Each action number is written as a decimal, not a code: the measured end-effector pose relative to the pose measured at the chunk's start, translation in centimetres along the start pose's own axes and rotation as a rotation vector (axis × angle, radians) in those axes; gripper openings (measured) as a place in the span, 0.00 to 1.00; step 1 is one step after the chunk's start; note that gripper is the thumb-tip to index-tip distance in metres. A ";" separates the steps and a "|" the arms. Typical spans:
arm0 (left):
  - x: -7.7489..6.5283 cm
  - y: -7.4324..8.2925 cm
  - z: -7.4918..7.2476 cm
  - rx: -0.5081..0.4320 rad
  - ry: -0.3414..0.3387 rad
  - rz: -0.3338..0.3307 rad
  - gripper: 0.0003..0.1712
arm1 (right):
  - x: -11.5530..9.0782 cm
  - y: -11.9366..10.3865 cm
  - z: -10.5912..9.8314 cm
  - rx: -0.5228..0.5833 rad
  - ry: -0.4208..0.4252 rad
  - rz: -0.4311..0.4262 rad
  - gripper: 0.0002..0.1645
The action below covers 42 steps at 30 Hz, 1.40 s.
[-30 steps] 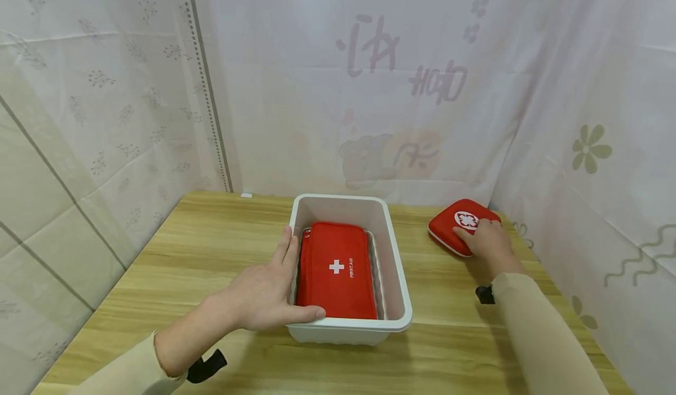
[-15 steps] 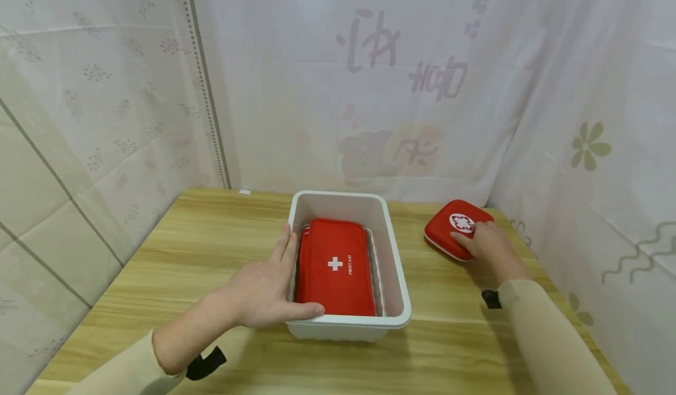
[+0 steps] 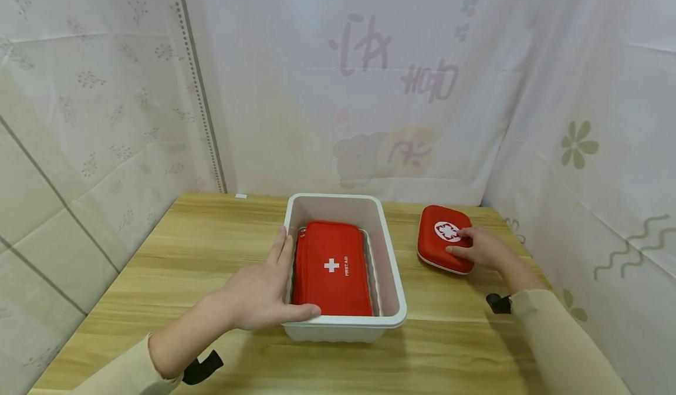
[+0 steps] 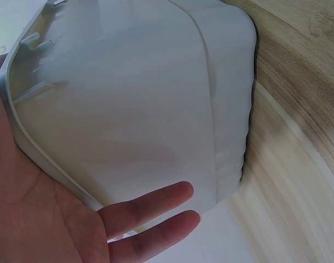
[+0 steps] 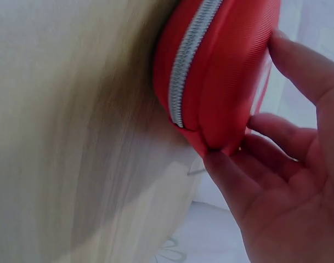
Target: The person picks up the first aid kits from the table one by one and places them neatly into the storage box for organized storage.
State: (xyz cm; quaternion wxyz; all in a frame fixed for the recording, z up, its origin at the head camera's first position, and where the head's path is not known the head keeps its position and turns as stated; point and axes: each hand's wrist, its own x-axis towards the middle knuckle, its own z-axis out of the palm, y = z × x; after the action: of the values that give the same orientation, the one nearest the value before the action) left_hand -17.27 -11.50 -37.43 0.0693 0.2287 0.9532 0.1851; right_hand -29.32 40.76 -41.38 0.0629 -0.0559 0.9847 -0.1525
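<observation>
In the head view a white plastic bin (image 3: 345, 328) stands at mid-table, holding a red first-aid pouch (image 3: 338, 289) with a white cross. My left hand (image 3: 253, 295) rests on the bin's near left corner, thumb along the front rim, fingers straight along the left outer side. The left wrist view shows two extended fingers (image 4: 156, 205) beside the bin wall. To the right, a red zippered first-aid case (image 3: 435, 239) lies on the table. My right hand (image 3: 488, 251) grips its right side. In the right wrist view, the thumb is on top and fingers bend at the case's edge (image 5: 227, 87).
The wooden table (image 3: 211, 236) is bordered by patterned curtains (image 3: 296, 119) at the back and both sides. Something clear with wavy edges (image 3: 374, 272) lies under the pouch in the bin. A small white piece (image 3: 240, 196) sits at the table's back edge.
The red case has turned and shifted left, nearer the bin, with my right hand on it. My left hand keeps its place on the bin. The head view has shifted slightly.
</observation>
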 end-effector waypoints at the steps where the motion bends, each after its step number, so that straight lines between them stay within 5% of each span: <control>1: 0.0 0.0 0.0 0.001 0.001 -0.001 0.84 | -0.3 -0.2 0.0 0.010 -0.003 -0.015 0.48; 18: 0.1 -0.1 0.0 0.006 0.003 -0.002 0.84 | -4.6 -3.2 0.9 0.068 -0.005 -0.093 0.43; 42: 0.1 -0.2 0.2 -0.004 0.003 0.007 0.83 | -7.8 -6.2 1.3 0.048 -0.053 -0.057 0.41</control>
State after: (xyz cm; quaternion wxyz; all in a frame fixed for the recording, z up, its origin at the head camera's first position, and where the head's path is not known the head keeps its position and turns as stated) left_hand -17.39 -11.51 -37.71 0.0677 0.2317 0.9521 0.1878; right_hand -20.87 35.54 -39.85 0.0861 -0.0865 0.9768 -0.1762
